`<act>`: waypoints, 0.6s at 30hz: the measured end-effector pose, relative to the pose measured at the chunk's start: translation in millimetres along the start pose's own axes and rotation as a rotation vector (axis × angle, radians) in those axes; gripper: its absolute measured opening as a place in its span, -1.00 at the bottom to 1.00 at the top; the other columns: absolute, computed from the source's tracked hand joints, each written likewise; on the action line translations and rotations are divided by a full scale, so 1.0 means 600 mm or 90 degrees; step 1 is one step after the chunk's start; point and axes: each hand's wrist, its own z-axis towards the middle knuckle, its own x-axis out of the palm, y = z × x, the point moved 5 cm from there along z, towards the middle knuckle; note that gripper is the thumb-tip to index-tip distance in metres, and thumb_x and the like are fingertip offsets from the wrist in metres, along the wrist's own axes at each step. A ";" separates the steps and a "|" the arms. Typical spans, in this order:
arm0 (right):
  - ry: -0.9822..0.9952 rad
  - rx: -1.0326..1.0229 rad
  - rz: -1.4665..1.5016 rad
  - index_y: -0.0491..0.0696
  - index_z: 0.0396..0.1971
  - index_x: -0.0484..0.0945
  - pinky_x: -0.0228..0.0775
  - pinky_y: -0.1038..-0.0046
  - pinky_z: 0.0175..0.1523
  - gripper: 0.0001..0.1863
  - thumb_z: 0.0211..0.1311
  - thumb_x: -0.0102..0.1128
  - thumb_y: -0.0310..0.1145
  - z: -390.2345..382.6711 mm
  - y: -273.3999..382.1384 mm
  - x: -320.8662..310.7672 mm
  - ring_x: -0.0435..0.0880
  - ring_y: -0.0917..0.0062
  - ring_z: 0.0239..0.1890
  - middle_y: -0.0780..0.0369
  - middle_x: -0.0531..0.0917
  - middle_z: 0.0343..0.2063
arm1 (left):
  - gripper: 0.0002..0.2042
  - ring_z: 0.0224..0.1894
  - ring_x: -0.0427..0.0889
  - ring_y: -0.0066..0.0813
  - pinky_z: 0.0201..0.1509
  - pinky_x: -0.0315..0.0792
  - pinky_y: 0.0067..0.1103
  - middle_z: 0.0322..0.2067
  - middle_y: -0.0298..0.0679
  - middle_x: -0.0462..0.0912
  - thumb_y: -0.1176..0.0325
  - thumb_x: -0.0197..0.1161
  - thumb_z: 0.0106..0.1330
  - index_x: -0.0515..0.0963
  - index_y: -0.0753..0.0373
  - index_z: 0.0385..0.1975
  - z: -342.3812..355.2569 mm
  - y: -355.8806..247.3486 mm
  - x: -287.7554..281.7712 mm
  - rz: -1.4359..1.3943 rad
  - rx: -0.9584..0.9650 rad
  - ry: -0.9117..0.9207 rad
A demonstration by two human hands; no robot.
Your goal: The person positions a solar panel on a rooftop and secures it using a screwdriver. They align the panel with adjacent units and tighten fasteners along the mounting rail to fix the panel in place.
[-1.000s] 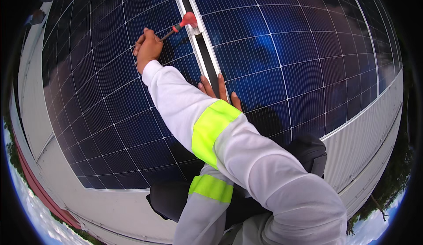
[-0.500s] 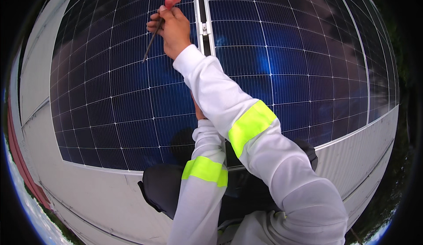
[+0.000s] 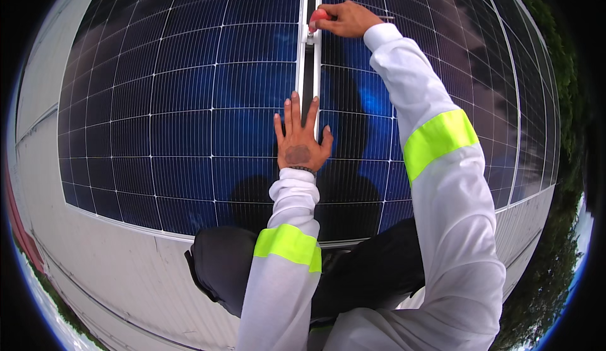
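Two dark blue solar panels, the left panel (image 3: 183, 92) and the right panel (image 3: 435, 130), lie side by side with a narrow gap (image 3: 308, 67) between their silver frames. My right hand (image 3: 346, 19) is closed on a red-handled hex key (image 3: 320, 16). The red part is at a small silver clamp (image 3: 310, 36) that bridges the gap, and the thin dark shaft shows beyond my wrist. Whether the tip sits in the bolt is hidden. My left hand (image 3: 301, 139) rests flat with spread fingers across the gap and both frame edges, nearer to me, holding nothing.
Pale corrugated metal roofing (image 3: 126, 250) runs along the panels' near and left edges. My dark-trousered knees (image 3: 227, 262) are bent close to the panels' near edge. Trees (image 3: 555, 275) stand beyond the roof at the right.
My right hand has swung from above the left panel to the right, turning the hex key so its red part meets the clamp. My left hand, mostly hidden before, now shows fully.
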 end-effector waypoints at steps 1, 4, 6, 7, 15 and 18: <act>0.001 -0.002 -0.008 0.24 0.04 0.63 0.52 0.23 0.10 -0.48 0.23 0.09 0.22 0.003 -0.001 0.004 0.74 0.28 -0.18 0.15 0.74 -0.21 | -0.34 0.52 -0.07 -0.09 0.52 -0.21 -0.06 0.48 -0.09 -0.07 -0.03 0.01 0.31 0.10 -0.17 0.45 0.000 0.000 0.000 -0.003 0.000 0.002; -0.012 -0.002 0.016 0.25 0.04 0.64 0.52 0.25 0.09 -0.51 0.23 0.10 0.18 0.012 -0.007 0.014 0.74 0.29 -0.18 0.15 0.74 -0.22 | -0.34 0.52 -0.07 -0.10 0.53 -0.22 -0.06 0.48 -0.10 -0.06 -0.04 0.00 0.31 0.10 -0.17 0.45 0.000 0.001 0.000 -0.006 -0.003 0.002; -0.003 0.004 0.015 0.25 0.05 0.63 0.52 0.26 0.09 -0.51 0.22 0.10 0.18 0.014 -0.013 0.018 0.74 0.29 -0.18 0.15 0.74 -0.22 | -0.34 0.52 -0.07 -0.09 0.52 -0.22 -0.06 0.48 -0.10 -0.05 -0.04 0.00 0.31 0.11 -0.17 0.45 0.001 0.000 0.000 -0.005 -0.005 0.007; -0.005 -0.013 -0.017 0.25 0.06 0.63 0.52 0.26 0.09 -0.51 0.23 0.10 0.16 0.015 -0.013 0.017 0.74 0.31 -0.17 0.17 0.75 -0.23 | -0.35 0.52 -0.08 -0.11 0.53 -0.21 -0.07 0.48 -0.10 -0.07 -0.04 -0.01 0.32 0.10 -0.17 0.45 0.001 -0.001 0.000 0.001 -0.004 0.005; 0.068 0.015 -0.221 0.28 0.07 0.59 0.59 0.25 -0.08 -0.47 0.30 -0.07 0.27 0.016 0.008 0.009 0.77 0.32 -0.22 0.23 0.75 -0.28 | -0.36 0.51 -0.04 -0.09 0.51 -0.17 -0.05 0.48 -0.09 -0.03 -0.03 0.01 0.32 0.14 -0.17 0.44 0.000 -0.001 0.001 0.008 -0.001 -0.010; 0.038 0.017 -0.199 0.24 0.12 0.54 0.61 0.28 -0.11 -0.41 0.30 -0.11 0.30 0.010 0.019 0.016 0.77 0.33 -0.22 0.18 0.75 -0.27 | -0.35 0.51 -0.04 -0.09 0.51 -0.18 -0.05 0.48 -0.09 -0.03 -0.04 0.02 0.31 0.14 -0.17 0.44 0.001 -0.001 0.002 0.014 0.002 -0.012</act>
